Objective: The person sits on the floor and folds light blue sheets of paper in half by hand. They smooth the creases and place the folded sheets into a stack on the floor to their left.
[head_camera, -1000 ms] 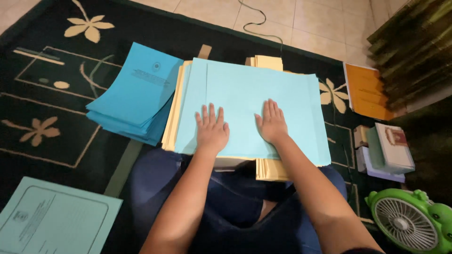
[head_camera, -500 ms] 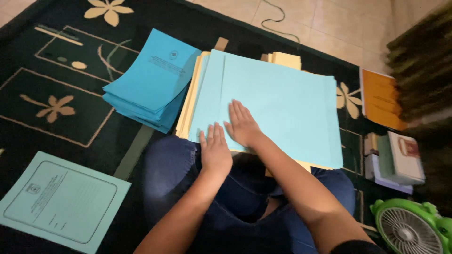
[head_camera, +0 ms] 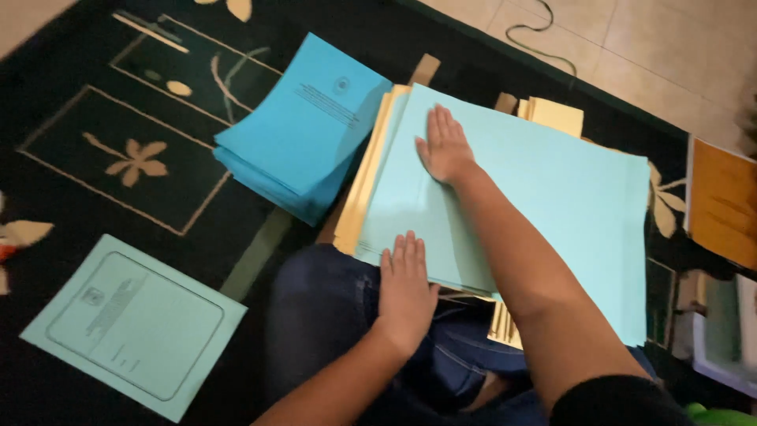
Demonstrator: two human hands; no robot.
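Now the right hand lies flat, fingers together and extended, on the far left part of the pale sheet. Half a second ago I had it close to the body, beside the left hand; it has since slid away from me along the fold edge. The left hand stays flat at the near left corner of the same sheet, fingers together, palm down, pinning that corner over the knee. Neither hand clamps anything; both only press.

The sheet rests on top of the yellow stack, its left edge set slightly inside the stack's left edge. The blue pile lies just beside it to the left, touching or overlapping the yellow edge. A single printed cover lies well apart on the rug.

I judge the outward slide as a creasing stroke: one hand anchors, the other runs the fold. The far right part of the sheet is untouched.
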